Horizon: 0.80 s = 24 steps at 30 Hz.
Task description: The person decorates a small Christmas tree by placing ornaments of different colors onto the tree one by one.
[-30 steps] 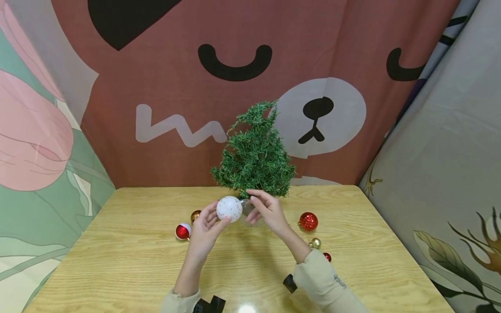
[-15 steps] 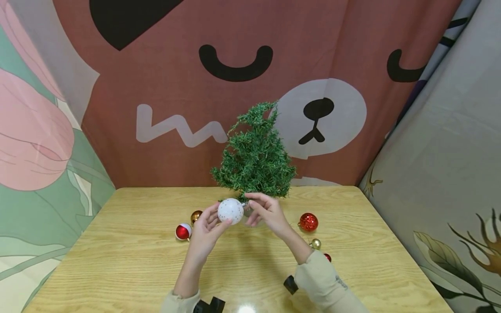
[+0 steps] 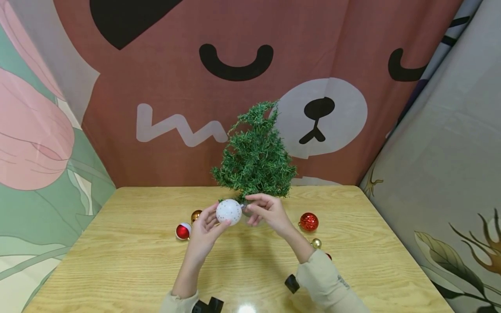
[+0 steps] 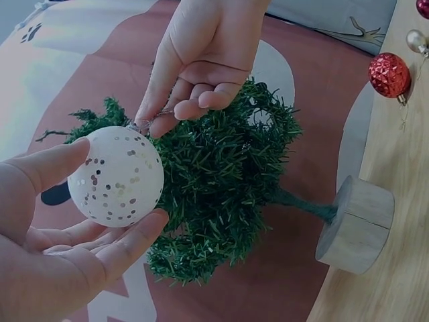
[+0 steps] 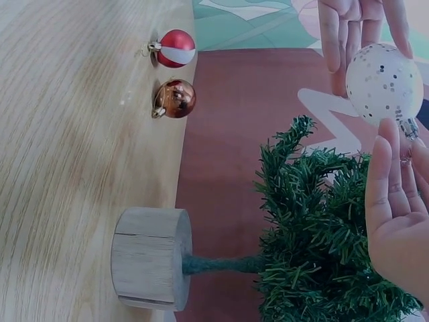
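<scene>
A white Christmas bauble (image 3: 228, 212) dotted with shiny sequins is held up over the table, in front of a small green Christmas tree (image 3: 256, 161). My left hand (image 3: 204, 228) grips it from the left, thumb on the near side and fingers around the far side. The bauble's silver cap points toward my right hand (image 3: 270, 214). In the left wrist view, the right thumb and forefinger (image 4: 163, 124) pinch at the cap and its thin hanging loop. The tree stands upright on a round wooden base (image 4: 358, 225), which the right hand partly hides in the head view.
Left of the hands, a red-and-white bauble (image 3: 183, 231) and a copper bauble (image 3: 196, 216) lie on the wooden table (image 3: 137, 261). To the right are a glittery red bauble (image 3: 309, 222), a small gold one (image 3: 316, 243) and a small red one, mostly hidden by the sleeve.
Both hands have lowered slightly with the bauble. The right thumb and forefinger have drawn together at the cap. Tree and loose baubles have stayed in place.
</scene>
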Available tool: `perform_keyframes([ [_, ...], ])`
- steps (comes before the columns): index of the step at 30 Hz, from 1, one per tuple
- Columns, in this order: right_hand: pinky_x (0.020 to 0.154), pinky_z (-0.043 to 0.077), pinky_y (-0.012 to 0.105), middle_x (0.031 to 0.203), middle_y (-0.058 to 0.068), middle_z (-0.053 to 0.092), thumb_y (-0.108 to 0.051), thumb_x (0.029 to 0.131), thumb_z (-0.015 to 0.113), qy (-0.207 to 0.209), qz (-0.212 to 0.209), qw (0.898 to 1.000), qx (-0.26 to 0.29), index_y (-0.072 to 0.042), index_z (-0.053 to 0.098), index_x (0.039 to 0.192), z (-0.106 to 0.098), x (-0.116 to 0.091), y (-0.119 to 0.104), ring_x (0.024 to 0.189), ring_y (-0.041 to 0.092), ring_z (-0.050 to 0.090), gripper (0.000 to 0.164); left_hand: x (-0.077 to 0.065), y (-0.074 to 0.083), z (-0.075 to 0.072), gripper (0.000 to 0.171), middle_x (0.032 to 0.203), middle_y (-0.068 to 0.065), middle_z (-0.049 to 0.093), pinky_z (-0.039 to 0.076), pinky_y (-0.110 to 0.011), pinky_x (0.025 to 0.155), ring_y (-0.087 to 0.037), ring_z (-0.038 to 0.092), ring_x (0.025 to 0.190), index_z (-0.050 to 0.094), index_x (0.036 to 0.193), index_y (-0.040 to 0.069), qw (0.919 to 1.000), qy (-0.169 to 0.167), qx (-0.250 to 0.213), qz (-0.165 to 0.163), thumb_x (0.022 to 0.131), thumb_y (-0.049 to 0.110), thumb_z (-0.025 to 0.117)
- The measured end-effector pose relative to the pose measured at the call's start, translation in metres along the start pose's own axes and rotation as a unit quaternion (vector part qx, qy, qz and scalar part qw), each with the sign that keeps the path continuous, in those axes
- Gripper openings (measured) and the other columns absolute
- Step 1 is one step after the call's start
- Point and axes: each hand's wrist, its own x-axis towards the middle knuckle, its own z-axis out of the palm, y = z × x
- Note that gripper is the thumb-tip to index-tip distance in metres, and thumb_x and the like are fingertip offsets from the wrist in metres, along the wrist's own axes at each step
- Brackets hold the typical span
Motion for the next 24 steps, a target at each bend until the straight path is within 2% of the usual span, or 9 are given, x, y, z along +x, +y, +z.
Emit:
perform_keyframes([
  [4,0.048,0.050,0.045,0.084,0.034,0.057,0.007,0.084,0.055,0.003,-0.003,1.000,0.000,0.016,0.051,0.109,0.000,0.000,-0.002,0.054,0.017,0.062,0.027,0.000,0.000,-0.001,0.054,0.119,-0.023,0.050,0.047,-0.027,0.081,-0.030,0.049,0.109,0.041,0.128,-0.006,1.0000,0.004,-0.004,0.004,0.079,-0.001,0.065],
  [9,0.047,0.050,0.045,0.078,0.021,0.063,0.007,0.082,0.058,0.014,-0.013,1.000,-0.015,0.016,0.054,0.103,-0.001,0.000,-0.008,0.052,0.018,0.061,0.023,0.000,0.001,-0.002,0.054,0.119,-0.022,0.050,0.047,-0.027,0.080,-0.030,0.049,0.109,0.041,0.127,-0.006,0.9999,0.008,-0.003,0.005,0.079,-0.001,0.064],
  [14,0.045,0.051,0.039,0.068,0.010,0.064,0.009,0.082,0.056,0.011,-0.035,0.999,-0.037,0.019,0.055,0.094,-0.004,0.001,-0.010,0.051,0.023,0.060,0.016,0.000,0.000,-0.002,0.054,0.118,-0.022,0.051,0.047,-0.026,0.080,-0.029,0.050,0.108,0.041,0.128,-0.005,0.9999,0.011,0.000,0.004,0.079,-0.001,0.065],
  [19,0.044,0.050,0.034,0.067,0.016,0.062,0.015,0.081,0.052,0.010,-0.051,0.997,-0.063,0.020,0.057,0.090,-0.004,0.000,-0.013,0.050,0.031,0.057,0.011,-0.001,0.000,-0.001,0.053,0.117,-0.021,0.052,0.047,-0.026,0.079,-0.028,0.051,0.106,0.042,0.127,-0.005,0.9999,0.014,0.002,0.004,0.079,-0.002,0.065],
  [24,0.044,0.049,0.042,0.072,0.026,0.059,0.018,0.081,0.050,0.003,-0.068,0.993,-0.101,0.021,0.057,0.089,0.002,-0.002,-0.030,0.050,0.036,0.055,0.011,-0.001,0.000,-0.002,0.054,0.117,-0.020,0.052,0.046,-0.025,0.081,-0.027,0.051,0.105,0.042,0.127,-0.005,0.9998,0.017,0.014,0.005,0.079,0.001,0.066],
])
